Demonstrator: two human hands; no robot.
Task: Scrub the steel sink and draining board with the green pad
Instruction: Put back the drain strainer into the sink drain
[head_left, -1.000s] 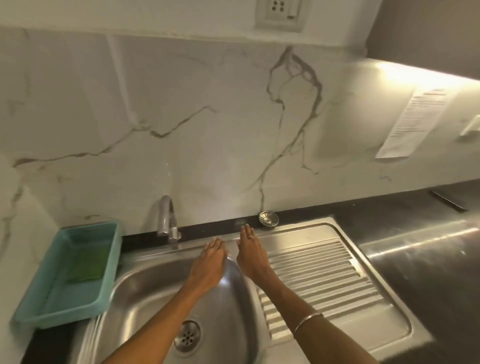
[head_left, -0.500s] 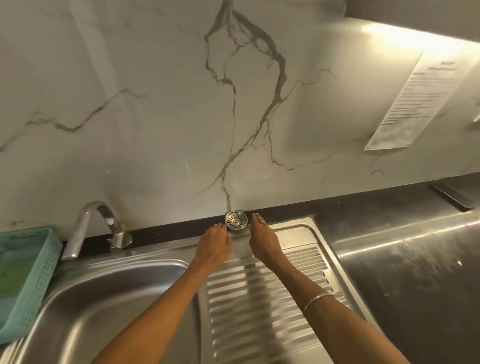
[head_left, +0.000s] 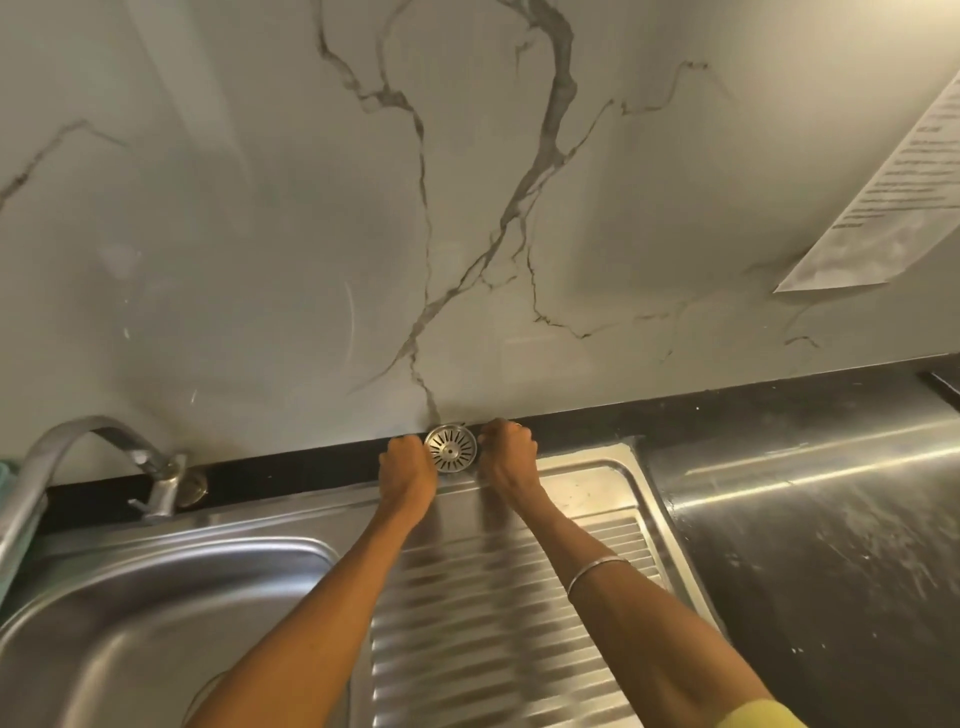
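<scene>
At the draining board's (head_left: 519, 597) back edge, the left hand (head_left: 408, 474) and right hand (head_left: 510, 457), both curled, flank the sink strainer (head_left: 450, 449), touching it.

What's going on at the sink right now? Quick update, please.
Left hand and right hand flank the round strainer behind the draining board. No green pad in view. Nothing blocking.
</scene>
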